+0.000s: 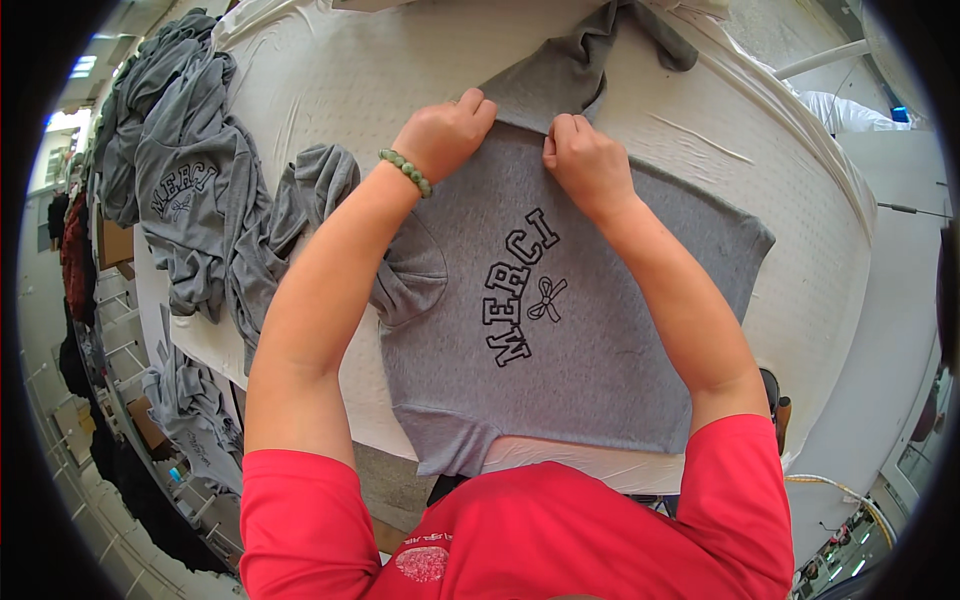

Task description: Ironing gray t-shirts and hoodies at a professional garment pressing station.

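Observation:
A grey sweatshirt (620, 330) with black outlined lettering and a small bow motif lies turned sideways, front up, before me. At its far edge, my left hand (450, 130) is closed, pinching the cloth where the far sleeve (560, 78) meets the body. My right hand (588, 165) pinches the same edge a little to the right. Between the two hands the edge runs fairly straight. Beyond them the sleeve stretches away, bent and creased. Bunched grey cloth (412, 275) sits at the neck end, on the left. A green bead bracelet (405, 172) circles my left wrist.
A white cloth-covered table (350, 75) carries the sweatshirt. Heaped along its left side are more grey sweatshirts (190, 150), one with similar lettering. Lower left, more grey garments (195, 420) hang below the table edge. A dark object with a brown handle (783, 420) stands near the right front edge.

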### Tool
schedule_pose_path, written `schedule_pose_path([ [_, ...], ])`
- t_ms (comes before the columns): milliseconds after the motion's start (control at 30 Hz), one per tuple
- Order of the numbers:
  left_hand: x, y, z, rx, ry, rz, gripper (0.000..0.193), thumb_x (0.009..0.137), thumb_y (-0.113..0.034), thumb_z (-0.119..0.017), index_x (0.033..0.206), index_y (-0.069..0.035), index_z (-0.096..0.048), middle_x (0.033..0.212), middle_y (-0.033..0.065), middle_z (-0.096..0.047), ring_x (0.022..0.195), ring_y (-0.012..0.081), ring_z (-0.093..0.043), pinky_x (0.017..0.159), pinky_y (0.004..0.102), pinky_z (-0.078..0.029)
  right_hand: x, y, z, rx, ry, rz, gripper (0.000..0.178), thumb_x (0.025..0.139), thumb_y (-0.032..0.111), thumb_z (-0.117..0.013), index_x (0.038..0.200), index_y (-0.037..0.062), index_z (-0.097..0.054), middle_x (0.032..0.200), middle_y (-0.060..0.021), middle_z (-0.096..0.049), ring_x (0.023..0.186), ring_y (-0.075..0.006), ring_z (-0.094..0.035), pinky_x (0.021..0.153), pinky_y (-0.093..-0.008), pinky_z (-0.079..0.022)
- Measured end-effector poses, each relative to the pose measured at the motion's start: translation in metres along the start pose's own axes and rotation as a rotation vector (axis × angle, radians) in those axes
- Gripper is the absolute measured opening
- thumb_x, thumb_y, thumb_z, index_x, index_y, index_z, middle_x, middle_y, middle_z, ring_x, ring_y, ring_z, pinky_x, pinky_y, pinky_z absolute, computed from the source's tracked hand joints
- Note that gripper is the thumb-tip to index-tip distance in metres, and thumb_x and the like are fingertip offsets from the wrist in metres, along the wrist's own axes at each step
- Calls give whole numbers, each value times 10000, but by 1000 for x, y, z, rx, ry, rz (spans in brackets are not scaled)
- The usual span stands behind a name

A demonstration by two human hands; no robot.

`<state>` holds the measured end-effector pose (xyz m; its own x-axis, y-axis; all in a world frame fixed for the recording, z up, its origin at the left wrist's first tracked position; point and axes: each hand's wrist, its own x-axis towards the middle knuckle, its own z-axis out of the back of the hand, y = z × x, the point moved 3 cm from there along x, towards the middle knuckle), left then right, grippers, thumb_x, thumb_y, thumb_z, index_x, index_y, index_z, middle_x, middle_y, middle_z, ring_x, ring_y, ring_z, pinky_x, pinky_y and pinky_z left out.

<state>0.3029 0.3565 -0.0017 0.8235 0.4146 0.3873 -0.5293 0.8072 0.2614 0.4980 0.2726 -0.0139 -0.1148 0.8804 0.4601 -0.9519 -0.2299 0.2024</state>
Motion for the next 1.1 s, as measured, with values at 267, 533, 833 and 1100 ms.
schedule_pose_path([
  [267, -6, 6, 3, -86, 24, -107, 78, 855, -128, -665, 901, -140, -603, 871, 8, -588, 683, 151, -700, 585, 301, -586, 0, 2, -5, -47, 29, 119, 115, 864, 61, -670, 843, 84, -559, 777, -79, -661, 646, -233, -727, 564, -352, -592],
  [533, -10, 3, 6, -233, 17, 419, 171, 901, -214, -743, 1020, -118, -668, 996, 45, -662, 864, 248, -737, 736, 369, -604, 4, 11, -1, -78, 113, 18, 78, 885, 79, -665, 872, 83, -588, 805, -80, -670, 729, -244, -752, 608, -371, -604],
  [833, -92, 19, 58, -607, 400, 1061, 298, 1009, -305, -728, 1105, -24, -760, 991, 169, -781, 934, 317, -753, 859, 399, -575, 107, 30, -32, 444, 319, 91, 125, 950, 174, -677, 960, 81, -760, 1013, -136, -768, 919, -393, -735, 832, -505, -586],
  [1100, -109, 20, 69, -720, 475, 1123, 322, 1007, -299, -719, 1114, -2, -788, 1007, 198, -790, 954, 335, -757, 880, 407, -574, 125, 51, -44, 132, 600, 78, 142, 889, 107, -680, 1006, 49, -738, 1072, -175, -775, 1034, -388, -732, 884, -494, -575],
])
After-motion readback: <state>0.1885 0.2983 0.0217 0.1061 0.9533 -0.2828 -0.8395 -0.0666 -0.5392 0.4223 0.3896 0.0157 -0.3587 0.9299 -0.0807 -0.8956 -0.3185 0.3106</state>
